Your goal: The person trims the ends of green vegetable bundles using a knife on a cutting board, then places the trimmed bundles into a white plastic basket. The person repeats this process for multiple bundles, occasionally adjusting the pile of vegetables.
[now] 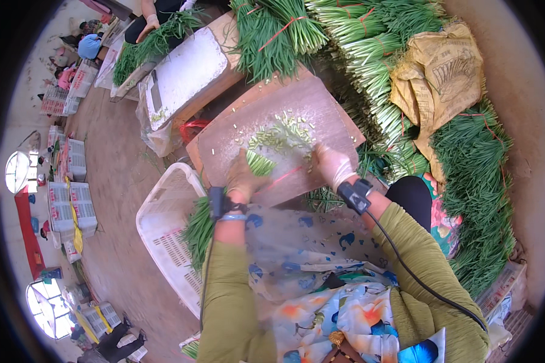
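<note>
Pale cut chive stems (pixel 261 163) lying between two hands on a brown board (pixel 324 103).

At far left, white crates (pixel 59 199) stacked, contents too small to tell. Nearer, a white slotted plastic basket (pixel 154 202), green chive leaves (pixel 200 233) along its right side; cannot tell whether inside or hanging over the rim. Then the left hand (pixel 243 175), motion-blurred, just beside the left edge of the stem bundle; cannot tell whether gripping. Across the board beyond, short chopped pieces (pixel 284 128) scattered loose. Right of these, the right hand (pixel 336 164) in a whitish glove, fingers curled and fingertips blurred; cannot tell whether holding anything. At right, a yellow woven sack (pixel 445 75) draped over banded chive bundles (pixel 478 175), contents hidden.
</note>
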Demonstrator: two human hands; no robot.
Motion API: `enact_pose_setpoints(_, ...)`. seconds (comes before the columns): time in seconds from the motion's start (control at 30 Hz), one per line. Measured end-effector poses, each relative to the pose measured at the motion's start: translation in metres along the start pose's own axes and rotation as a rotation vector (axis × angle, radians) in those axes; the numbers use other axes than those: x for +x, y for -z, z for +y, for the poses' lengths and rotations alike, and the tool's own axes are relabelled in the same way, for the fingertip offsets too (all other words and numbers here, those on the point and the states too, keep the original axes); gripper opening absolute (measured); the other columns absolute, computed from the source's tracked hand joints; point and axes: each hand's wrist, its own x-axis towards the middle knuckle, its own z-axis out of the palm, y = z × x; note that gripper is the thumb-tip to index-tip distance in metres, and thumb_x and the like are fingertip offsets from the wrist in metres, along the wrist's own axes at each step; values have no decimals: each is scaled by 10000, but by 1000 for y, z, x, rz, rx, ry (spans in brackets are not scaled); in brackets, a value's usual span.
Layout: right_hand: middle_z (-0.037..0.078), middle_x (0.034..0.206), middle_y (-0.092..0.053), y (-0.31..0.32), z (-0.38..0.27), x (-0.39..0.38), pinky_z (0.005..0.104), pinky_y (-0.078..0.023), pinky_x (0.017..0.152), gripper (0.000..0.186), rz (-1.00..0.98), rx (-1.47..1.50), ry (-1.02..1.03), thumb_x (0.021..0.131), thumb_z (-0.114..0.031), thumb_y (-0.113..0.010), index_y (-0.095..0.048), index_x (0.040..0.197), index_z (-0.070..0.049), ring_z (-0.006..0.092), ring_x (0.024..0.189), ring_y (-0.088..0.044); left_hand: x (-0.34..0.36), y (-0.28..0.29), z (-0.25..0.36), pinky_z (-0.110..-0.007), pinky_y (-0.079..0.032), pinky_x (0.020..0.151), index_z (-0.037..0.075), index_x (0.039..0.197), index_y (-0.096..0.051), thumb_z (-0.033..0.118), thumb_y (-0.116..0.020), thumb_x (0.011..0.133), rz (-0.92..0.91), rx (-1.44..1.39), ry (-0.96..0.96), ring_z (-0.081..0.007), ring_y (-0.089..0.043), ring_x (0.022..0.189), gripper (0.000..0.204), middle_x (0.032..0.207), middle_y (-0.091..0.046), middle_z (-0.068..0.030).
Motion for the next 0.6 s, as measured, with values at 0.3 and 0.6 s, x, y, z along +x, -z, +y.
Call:
enact_pose_setpoints(0.3,244,1062,-682,29,26,3,489,-539,856,304,1,-181,14,918,-195,-618,-656,1163,-20,407,978,-682,-87,36,-35,-423,-497,981,20,1590,-190,312,-945,544,35,97,52,-378,-631,1164,1323,1276,-639,-233)
enact_pose_setpoints(0.6,70,891,-729,53,-58,-140,305,-577,723,398,-830,1001,-2,1030,-369,-552,-691,1158,-19,179,787,-707,-191,109,44,-356,-530,965,1,1281,-574,174,-826,802,440,-755,-481,-209,-645,1105,569,1215,-656,-88)
